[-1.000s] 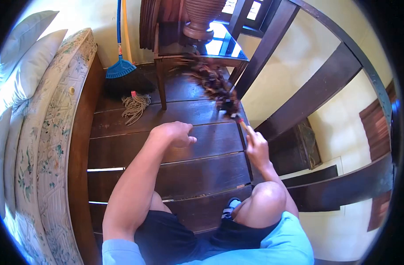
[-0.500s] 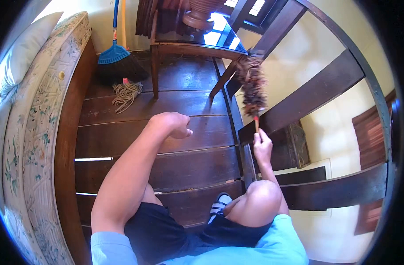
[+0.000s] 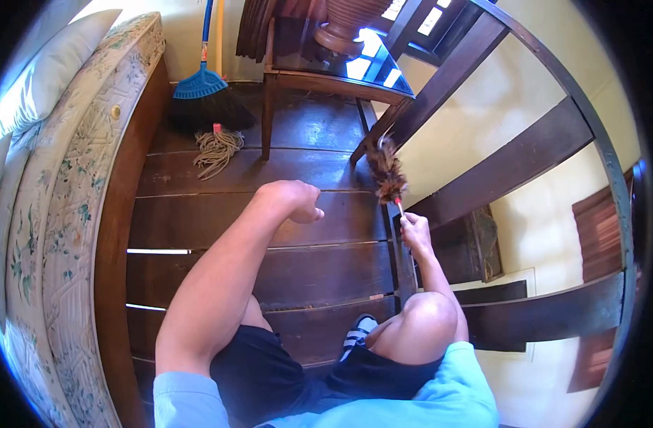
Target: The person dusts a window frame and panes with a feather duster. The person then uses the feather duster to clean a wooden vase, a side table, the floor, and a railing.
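My right hand is closed round the thin handle of a brown feather duster. The duster's feathers point up and away, beside the lower part of the dark wooden railing and near the right leg of the side table. My left hand hangs over the dark plank floor, seen from its back. Its fingers are bent and mostly hidden, so I cannot tell if they hold anything.
A mattress with a floral cover and pillows runs along the left. A blue-headed broom and a string mop head are on the floor by the table. A clay-coloured vase stands on the glass tabletop.
The duster has swung from under the table's front to the railing, then back down and left to the table leg, its feathers angled left. The view has shifted slightly.
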Demonstrator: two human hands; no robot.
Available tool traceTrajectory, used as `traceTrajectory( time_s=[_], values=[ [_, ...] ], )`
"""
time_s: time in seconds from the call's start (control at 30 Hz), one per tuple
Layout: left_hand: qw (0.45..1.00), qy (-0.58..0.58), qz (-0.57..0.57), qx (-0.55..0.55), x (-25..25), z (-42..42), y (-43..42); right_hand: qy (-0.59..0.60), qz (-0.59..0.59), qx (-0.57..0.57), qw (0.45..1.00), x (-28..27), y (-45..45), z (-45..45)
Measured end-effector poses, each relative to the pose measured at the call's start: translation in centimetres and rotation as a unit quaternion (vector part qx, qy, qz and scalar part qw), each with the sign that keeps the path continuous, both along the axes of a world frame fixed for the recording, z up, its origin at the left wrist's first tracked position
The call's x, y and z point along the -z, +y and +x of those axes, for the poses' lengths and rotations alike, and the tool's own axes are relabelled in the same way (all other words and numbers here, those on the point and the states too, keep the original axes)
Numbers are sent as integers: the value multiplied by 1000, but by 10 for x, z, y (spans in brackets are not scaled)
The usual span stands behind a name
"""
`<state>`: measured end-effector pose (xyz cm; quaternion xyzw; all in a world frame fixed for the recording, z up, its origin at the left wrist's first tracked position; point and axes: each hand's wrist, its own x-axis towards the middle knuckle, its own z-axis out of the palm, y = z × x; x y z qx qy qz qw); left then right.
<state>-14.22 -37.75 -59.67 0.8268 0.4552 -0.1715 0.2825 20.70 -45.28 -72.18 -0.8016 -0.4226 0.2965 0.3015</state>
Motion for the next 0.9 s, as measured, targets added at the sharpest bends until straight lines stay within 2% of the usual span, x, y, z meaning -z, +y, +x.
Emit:
traceTrajectory(
  time_s=[0.07,0.1,0.17,0.23,0.27,0.37,0.4,0.5,0.57,0.63,0.7,0.73,0.77,0.83,0.87,0.9],
  values=[
    [1000,-4,3,-5,-1,1,0,-72,145,9,987,42,13,22],
    [1000,-7,1,-6,-3,1,0,-109,214,13,971,42,16,18],
    [1000,-18,-8,-7,-5,1,-1,-90,192,2,977,40,13,14],
    [1000,-12,-5,-4,-3,1,0,-95,119,-32,988,32,9,7],
    [1000,-8,-3,-3,-3,2,0,-83,81,-61,991,57,15,25],
    [1000,2,-3,-12,-7,1,-1,-39,106,-40,993,58,13,28],
    [1000,-3,-1,-10,-4,2,1,32,155,-3,987,33,5,3],
    [1000,-15,-1,-1,6,3,5,38,109,-22,993,24,-2,-8],
    [1000,-18,0,7,6,4,6,57,13,-31,998,22,-4,-11],
    [1000,-13,3,2,2,5,4,32,32,-24,999,14,-9,-20],
    [1000,-9,-3,-7,-1,3,1,94,64,-14,993,17,-15,-13],
    [1000,-8,-9,-8,-5,2,-1,27,112,-22,993,15,-21,-15],
    [1000,-8,-14,-7,-6,3,-1,15,165,3,986,23,-25,-13],
    [1000,-3,-9,4,0,3,4,-172,306,3,937,14,-42,-29],
    [1000,-2,-6,10,4,3,6,-177,331,9,927,13,-51,-34],
    [1000,4,-9,5,2,4,4,-166,298,5,940,11,-60,-37]
  ],
)
